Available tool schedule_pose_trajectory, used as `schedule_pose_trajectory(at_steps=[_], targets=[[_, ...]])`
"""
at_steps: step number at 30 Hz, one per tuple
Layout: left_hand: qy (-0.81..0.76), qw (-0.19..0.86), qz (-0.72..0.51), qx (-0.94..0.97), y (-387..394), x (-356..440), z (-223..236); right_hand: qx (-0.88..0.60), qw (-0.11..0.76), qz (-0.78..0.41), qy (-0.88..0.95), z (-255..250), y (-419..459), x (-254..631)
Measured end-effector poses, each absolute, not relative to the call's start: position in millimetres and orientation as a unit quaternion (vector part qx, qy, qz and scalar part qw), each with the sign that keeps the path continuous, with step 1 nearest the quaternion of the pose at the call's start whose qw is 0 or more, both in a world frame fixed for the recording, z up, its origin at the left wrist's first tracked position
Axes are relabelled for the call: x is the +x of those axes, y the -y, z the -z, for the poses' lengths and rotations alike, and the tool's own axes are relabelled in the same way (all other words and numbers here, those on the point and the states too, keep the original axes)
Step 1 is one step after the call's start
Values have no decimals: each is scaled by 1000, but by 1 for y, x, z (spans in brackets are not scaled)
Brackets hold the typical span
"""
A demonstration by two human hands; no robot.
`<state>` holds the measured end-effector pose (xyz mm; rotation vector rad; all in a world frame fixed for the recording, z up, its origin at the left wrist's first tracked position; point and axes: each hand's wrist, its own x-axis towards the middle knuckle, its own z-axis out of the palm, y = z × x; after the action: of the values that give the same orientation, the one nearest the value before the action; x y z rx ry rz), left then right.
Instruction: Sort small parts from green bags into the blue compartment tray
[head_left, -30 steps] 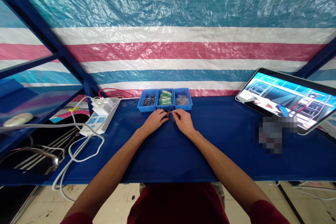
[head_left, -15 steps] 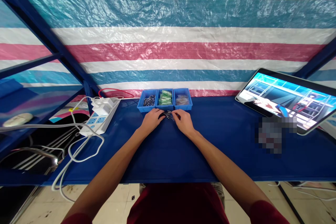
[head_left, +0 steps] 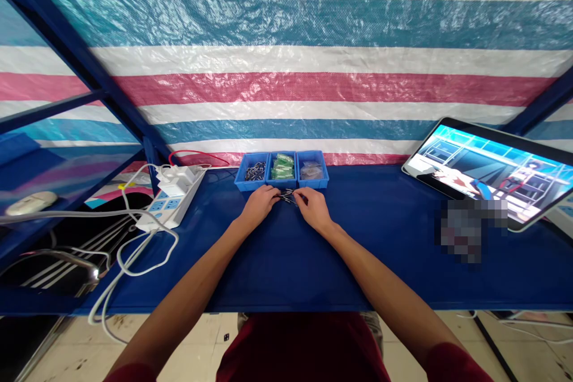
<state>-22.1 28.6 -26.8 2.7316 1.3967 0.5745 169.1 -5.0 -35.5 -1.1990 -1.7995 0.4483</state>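
Head view: left hand (head_left: 258, 203) and right hand (head_left: 313, 209) curled inward, fingertips at small metal parts (head_left: 287, 196) on the counter (head_left: 286, 262) — grip unclear — just before three blue bins (head_left: 282, 183).

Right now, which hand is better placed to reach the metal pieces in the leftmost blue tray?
Probably the left hand: it sits just below that tray, while the right hand is farther away.

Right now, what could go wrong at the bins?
The loose small metal parts between the left hand and right hand could scatter across the blue table, where dark pieces may be hard to spot. Both hands sit close to the blue plastic bins, so a slip might knock them and spill the metal pieces.
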Motion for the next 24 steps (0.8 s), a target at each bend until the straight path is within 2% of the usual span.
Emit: schedule_pose_trajectory(at_steps=[10, 17, 24], targets=[[-423, 9, -158, 892, -28, -21, 24, -487, 444, -183, 729, 34, 5, 169], [-428, -46, -121, 894, -27, -20, 28, -490, 437, -187, 731, 34, 6, 169], [-430, -54, -148, 889, -26, -21, 25, -491, 439, -189, 728, 33, 6, 169]])
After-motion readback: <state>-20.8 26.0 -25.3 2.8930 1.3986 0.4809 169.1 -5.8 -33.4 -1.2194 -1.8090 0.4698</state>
